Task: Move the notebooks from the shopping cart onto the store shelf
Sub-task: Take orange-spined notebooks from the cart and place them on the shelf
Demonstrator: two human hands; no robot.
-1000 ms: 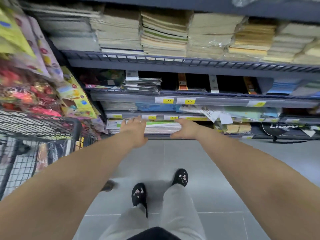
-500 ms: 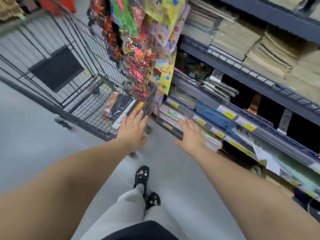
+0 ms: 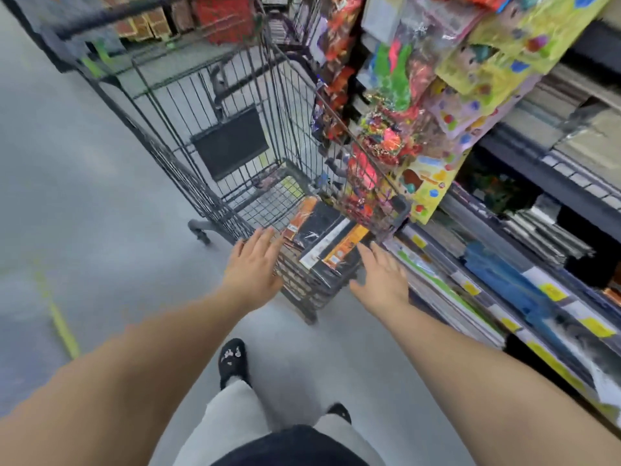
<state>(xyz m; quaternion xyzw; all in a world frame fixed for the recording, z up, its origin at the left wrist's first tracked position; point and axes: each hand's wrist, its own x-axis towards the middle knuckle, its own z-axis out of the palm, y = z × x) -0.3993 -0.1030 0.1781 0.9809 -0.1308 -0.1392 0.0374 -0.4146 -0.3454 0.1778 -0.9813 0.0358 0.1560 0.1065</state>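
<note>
A dark wire shopping cart (image 3: 215, 169) stands in the aisle ahead of me. In its near end lies a stack of black notebooks (image 3: 324, 240) with orange and white bands. My left hand (image 3: 253, 264) hovers open at the cart's near left corner, fingers spread. My right hand (image 3: 381, 277) is open too, at the cart's near right corner beside the stack. Neither hand holds anything. The store shelf (image 3: 504, 284) runs along the right, its low tiers filled with flat stacks of notebooks and yellow price tags.
Colourful packets (image 3: 400, 136) hang from the shelf end over the cart's right side. Grey floor (image 3: 67, 203) with a yellow line lies to the left. My legs and black slippers (image 3: 232, 359) are below, close to the cart's near end.
My hands left the stack on the low shelf and swung left to the cart's near end. The view turned from the shelf to the cart.
</note>
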